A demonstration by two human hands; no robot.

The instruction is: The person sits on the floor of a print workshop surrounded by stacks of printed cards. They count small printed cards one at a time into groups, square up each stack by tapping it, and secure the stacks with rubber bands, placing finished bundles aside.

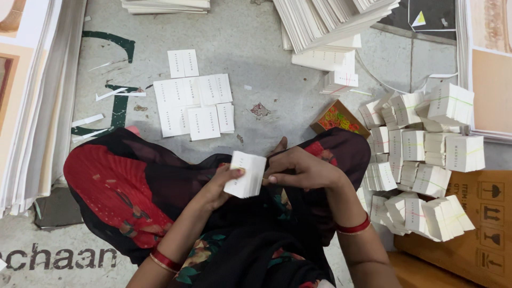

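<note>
White cards (pixel 245 174) sit in a small stack, held up over the person's lap, between both hands. The left hand (pixel 221 184) grips the stack from the left side, with the thumb on top near the edge and the fingers under it. The right hand (pixel 298 169) is curled, and its fingertips press on the right edge of the stack.

The stack looks light, since two hands lift it with ease. Each card looks thin and a bit stiff, like paper board. The cards are loose, with no band that I can see, so I think they can slide apart or fan out if the grip is soft. The faces look smooth, so they may be slippery. Corners could bend if squeezed too hard.

The best place to hold is on the two short sides, with a thumb on top and fingers below, so the stack stays square.

On the grey floor (pixel 256 48) in front lie flat white cards in rows (pixel 194 106). To the right is a heap of banded card bundles (pixel 421 160) and a small box of coloured rubber bands (pixel 340 118). Big paper sheets (pixel 32 106) are piled at the left.
</note>
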